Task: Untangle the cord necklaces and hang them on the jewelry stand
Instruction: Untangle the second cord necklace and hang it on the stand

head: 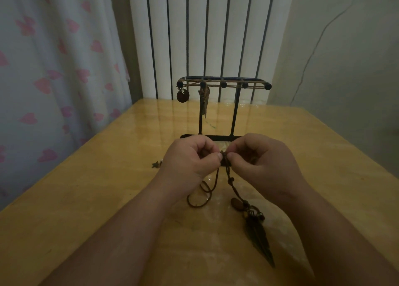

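A black metal jewelry stand point(234, 113) rises at the table's middle, its top bar carrying a cord necklace with a round brown pendant point(182, 96) and another hanging brown cord point(204, 104). In front of its base, my left hand point(190, 158) and my right hand point(259, 156) pinch the same dark cord knot point(224, 156) between thumbs and fingers. From the knot a brown cord loop point(200, 196) trails down onto the table. A beaded strand ends in a dark feather pendant point(259, 238) lying on the wood.
The yellow wooden table point(86, 199) fills the view. A small star charm point(155, 164) lies left of my left hand. Behind are a heart-patterned curtain point(54, 70) at left and a white slatted panel point(205, 37).
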`<state>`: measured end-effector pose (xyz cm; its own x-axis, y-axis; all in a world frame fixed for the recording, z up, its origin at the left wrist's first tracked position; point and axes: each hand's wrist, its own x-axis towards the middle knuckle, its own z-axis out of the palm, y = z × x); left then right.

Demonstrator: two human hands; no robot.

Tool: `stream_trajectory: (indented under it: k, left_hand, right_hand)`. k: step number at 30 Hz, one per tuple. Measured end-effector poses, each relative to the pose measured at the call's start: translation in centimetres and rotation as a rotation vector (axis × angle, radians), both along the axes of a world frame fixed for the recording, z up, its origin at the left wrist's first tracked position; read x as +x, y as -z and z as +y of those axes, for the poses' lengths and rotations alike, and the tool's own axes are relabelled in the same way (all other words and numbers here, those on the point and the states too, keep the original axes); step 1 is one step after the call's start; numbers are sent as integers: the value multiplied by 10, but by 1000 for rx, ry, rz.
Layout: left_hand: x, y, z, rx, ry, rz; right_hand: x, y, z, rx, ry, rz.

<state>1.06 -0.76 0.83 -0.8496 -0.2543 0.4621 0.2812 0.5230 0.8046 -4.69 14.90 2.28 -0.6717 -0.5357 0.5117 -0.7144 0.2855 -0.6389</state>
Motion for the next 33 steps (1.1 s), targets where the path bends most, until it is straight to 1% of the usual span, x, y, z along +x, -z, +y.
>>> stream_trajectory:
  k: [4,9,11,14,22,27,30,33]
  left_hand:
    - [-1,1,-1,-42,11,-13]
    - [-1,2,-1,-108,66,-64]
    - [-1,2,-1,-144,77,-83]
    - [0,3,-2,-183,86,-120]
    - [-1,6,-5,-183,93,-176]
    - [-2,6,-5,-220,101,-192]
    - [-2,7,-5,-182,115,-199]
    - [-2,7,-5,-117,136,-210]
  right_hand:
    - [1,-2,0,93,14,83]
    - [1,-3,-1,267,41,204]
    - [2,-4,-1,308,38,227]
    - [3,-6,0,356,24,212]
    - [4,-6,1,369,17,149]
    - [5,-7,-4,452,30,222]
    - [6,-7,-5,454,33,232]
    - [6,-6,-4,395,16,145]
